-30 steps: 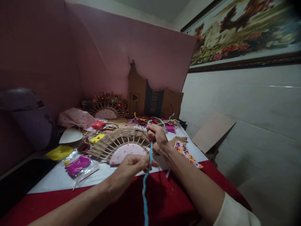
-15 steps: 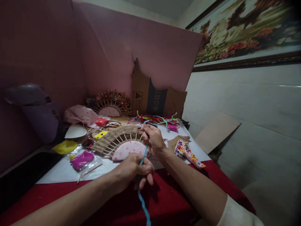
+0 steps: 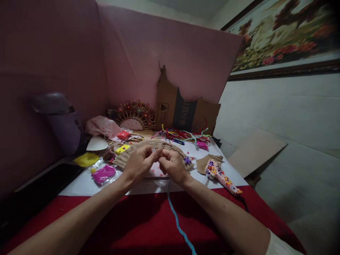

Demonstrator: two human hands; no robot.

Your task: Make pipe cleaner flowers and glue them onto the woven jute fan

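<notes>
My left hand and my right hand meet at their fingertips, both closed in a pinch. Between them they grip a strand of blue yarn, mostly hidden by the fingers. Its long tail hangs below my right hand, down over the red cloth. Just behind the hands lies a woven fan-shaped piece with a pink dotted half-round base, partly covered by my hands. A small purple star-shaped piece sits near its right end.
A flowered glue gun rests at right by torn cardboard. Colourful strands lie at the back, before upright cardboard. At left are a magenta clay packet, a yellow packet and a decorated fan piece.
My left hand has risen to meet my right hand, and its spread fingers have closed into a pinch. The yarn tail now hangs farther right. The view has shifted slightly.
</notes>
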